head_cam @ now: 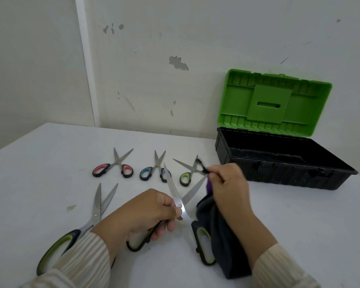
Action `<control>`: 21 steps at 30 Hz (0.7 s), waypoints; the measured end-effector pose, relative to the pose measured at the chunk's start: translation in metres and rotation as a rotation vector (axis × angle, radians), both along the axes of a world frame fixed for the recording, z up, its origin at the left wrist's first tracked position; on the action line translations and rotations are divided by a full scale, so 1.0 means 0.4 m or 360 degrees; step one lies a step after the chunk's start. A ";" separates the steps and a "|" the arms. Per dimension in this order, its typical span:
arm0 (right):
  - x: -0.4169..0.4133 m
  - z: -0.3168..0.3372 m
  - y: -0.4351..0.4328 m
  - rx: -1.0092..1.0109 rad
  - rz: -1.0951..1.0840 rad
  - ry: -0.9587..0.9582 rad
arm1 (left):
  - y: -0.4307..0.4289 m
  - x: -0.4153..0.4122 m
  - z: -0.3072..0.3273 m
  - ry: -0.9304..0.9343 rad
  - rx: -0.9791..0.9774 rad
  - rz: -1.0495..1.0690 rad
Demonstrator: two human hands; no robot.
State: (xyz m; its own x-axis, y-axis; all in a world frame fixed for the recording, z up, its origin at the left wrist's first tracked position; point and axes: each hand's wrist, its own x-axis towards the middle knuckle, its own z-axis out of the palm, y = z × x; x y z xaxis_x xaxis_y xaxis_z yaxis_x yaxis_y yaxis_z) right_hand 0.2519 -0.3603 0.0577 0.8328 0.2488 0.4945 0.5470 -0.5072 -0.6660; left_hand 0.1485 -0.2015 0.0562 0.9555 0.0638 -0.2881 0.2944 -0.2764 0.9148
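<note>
**Both hands busy on an open pair of large scissors**

Nearest the camera, two striped cream sleeves come in from the bottom edge. The left hand [146, 213] is curled tight around the large scissors [176, 192]. Its fingers wrap the green-and-black handle on that side, and its thumb and forefinger pinch the metal just by the pivot screw. The blades stand spread in a V, tips pointing away from the person. The scissors' other handle lies on the table [299, 225], partly under a dark cloth [222, 246].

That cloth hangs bunched beneath the right hand [229, 188] and wrist, with its lower end resting on the table. A little purple shows at its upper edge. The right hand's fingers are bent in, and the fingertips pinch a thin black loop [202, 166] just past the tip of the right blade. The loop is blurred, and I cannot tell whether it belongs to the cloth.

Left of the left forearm, a second large pair [96, 210] lies flat, blades slightly apart and one handle hidden under the sleeve.

Further back, three small pairs lie in a row, all open: red-handled scissors [116, 165], blue-handled scissors [156, 167] and green-handled scissors [190, 169]. The blue pair is partly crossed by the raised left blade.

Against the wall at far right stands a black toolbox [279, 163], its green lid [274, 100] swung upright.
</note>
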 end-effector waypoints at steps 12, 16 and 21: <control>-0.024 0.010 -0.027 -0.0331 0.0638 0.0746 | 0.061 0.003 0.014 0.0098 -0.0609 0.0318; -0.023 0.009 -0.032 0.0094 0.0489 0.1000 | 0.095 0.010 0.010 -0.0015 -0.1172 0.0643; -0.038 0.004 -0.012 0.0328 0.0464 0.1017 | 0.018 0.050 -0.021 -0.0393 -0.1742 0.0798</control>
State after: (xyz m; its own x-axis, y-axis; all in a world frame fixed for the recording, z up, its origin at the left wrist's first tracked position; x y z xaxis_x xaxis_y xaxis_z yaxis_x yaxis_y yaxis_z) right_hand 0.2368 -0.3650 0.0591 0.8886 0.4587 -0.0054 0.1131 -0.2305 -0.9665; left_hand 0.1684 -0.1944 0.0477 0.9313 0.2779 -0.2357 -0.0666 0.7658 0.6396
